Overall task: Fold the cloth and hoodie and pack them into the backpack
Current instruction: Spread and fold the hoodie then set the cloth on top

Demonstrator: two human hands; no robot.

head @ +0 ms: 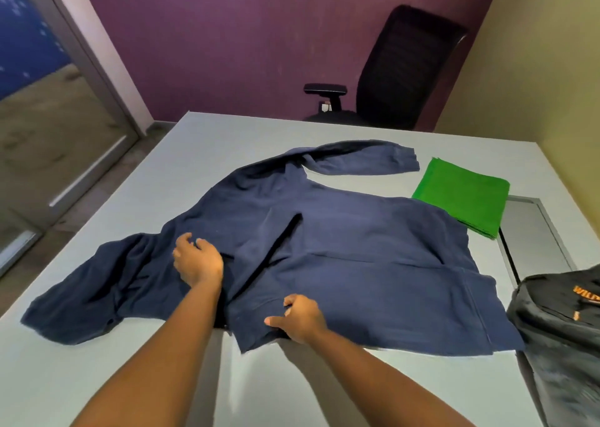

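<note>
Head view: a person works a navy hoodie (341,248) spread flat on a grey table (97,378).
Left hand (198,262): fingers curled, bunching fabric near one sleeve, apparently for a fold.
Right hand (300,319): pinching the near edge.
Green cloth (462,197): already folded, beside the hoodie.
Backpack (565,322): at right, waiting.

Single head-worn view, angled forward and down, close over the table (194,140), far wall beyond.

Backpack (561,322) cut off at right edge, its orange lettering only partly legible.
</note>
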